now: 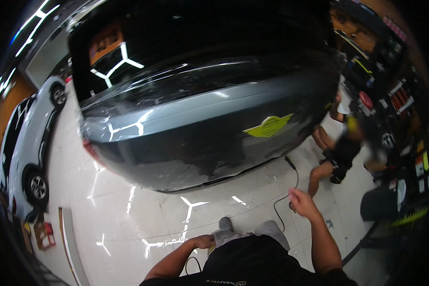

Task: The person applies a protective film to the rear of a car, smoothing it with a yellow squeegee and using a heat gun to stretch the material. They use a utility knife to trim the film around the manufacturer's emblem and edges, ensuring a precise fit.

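A glossy white tiled floor (128,224) in a car workshop mirrors the ceiling lights, and the rear of a dark grey car (200,138) rises just ahead. The right hand (301,200) hangs with its fingers (295,194) loosely apart and empty just above the thin black cable (285,200), while the left hand (206,241) is curled at the hip, whether on anything I cannot tell. Beyond the right fingers the cable runs up to a plug end under the bumper, past a yellow winged badge (269,126); pinching it near that end, I judge, keeps slack clear of the crouching person (341,152) further right.
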Tool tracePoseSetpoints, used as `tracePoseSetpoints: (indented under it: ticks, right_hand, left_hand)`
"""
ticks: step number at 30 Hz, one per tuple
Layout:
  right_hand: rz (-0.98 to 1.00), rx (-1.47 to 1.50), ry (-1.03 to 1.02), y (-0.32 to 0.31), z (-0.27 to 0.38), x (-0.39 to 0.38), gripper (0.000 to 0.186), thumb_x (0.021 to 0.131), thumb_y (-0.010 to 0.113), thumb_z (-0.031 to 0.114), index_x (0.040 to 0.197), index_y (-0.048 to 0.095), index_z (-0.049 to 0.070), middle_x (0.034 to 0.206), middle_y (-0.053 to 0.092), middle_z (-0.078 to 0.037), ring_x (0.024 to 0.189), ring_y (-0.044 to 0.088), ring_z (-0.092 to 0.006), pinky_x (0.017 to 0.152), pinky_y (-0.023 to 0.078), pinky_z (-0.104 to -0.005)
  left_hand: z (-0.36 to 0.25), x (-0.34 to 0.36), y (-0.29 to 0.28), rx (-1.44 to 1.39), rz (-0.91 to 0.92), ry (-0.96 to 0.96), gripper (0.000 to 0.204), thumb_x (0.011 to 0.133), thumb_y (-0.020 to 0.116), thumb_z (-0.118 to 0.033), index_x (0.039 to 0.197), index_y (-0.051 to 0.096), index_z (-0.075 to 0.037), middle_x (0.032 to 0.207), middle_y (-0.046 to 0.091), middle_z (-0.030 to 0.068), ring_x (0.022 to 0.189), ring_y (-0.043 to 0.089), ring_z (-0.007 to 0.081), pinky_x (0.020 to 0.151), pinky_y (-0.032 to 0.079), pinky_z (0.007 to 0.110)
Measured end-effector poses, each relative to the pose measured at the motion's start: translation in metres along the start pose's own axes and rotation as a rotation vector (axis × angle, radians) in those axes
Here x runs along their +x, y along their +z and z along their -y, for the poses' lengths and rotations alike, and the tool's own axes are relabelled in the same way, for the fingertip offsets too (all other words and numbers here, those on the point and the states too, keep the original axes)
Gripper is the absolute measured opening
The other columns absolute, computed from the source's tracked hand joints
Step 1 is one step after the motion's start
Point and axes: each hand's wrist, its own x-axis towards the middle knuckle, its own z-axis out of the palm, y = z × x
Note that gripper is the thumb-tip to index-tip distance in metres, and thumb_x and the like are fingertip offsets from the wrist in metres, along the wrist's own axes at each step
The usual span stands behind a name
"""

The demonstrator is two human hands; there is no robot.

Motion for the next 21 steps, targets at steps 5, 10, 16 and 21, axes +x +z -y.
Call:
tracePoseSetpoints:
  ticks: [5,10,16,21]
  right_hand:
    - [-0.156,-0.075,-0.429,-0.065,0.146,0.087,0.032,0.093,0.056,0.015,0.120,0.059,-0.002,0.109,0.065,-0.019,0.096,0.064,-0.0313,0.081,0.050,-0.0354]
    - [-0.366,-0.255,-0.676,-0.136,0.228,0.158,0.030,0.091,0.057,0.009,0.119,0.059,-0.002,0.116,0.063,-0.018,0.104,0.061,-0.0315,0.087,0.049,-0.0351]
    - [-0.517,-0.449,-0.907,-0.205,0.254,0.255,0.036,0.083,0.059,0.003,0.119,0.060,0.002,0.125,0.057,-0.017,0.117,0.051,-0.0346,0.100,0.041,-0.0399]
    - [-0.271,-0.620,-0.957,-0.226,0.262,0.296,0.038,0.082,0.059,0.008,0.119,0.062,0.004,0.115,0.058,-0.015,0.114,0.048,-0.0313,0.103,0.036,-0.0427]
  left_hand:
    - [-0.003,-0.018,-0.005,-0.254,-0.086,-0.125,0.062,0.092,0.046,-0.048,0.122,0.053,0.006,0.115,0.060,0.0304,0.111,0.057,0.0437,0.095,0.045,0.047]
    - [0.058,0.039,0.016,0.288,-0.110,-0.143,0.054,0.095,0.040,-0.048,0.102,0.064,-0.001,0.104,0.065,0.0273,0.101,0.061,0.0421,0.088,0.048,0.049]
    - [-0.116,-0.018,-0.141,-0.046,-0.735,-0.168,0.039,0.091,0.060,-0.036,0.115,0.064,-0.005,0.096,0.068,0.0213,0.090,0.065,0.0368,0.079,0.051,0.043]
    - [-0.351,-0.076,-0.327,0.505,-1.519,0.208,0.043,0.082,0.065,-0.005,0.124,0.056,-0.002,0.126,0.057,0.0176,0.116,0.054,0.0360,0.100,0.042,0.043]
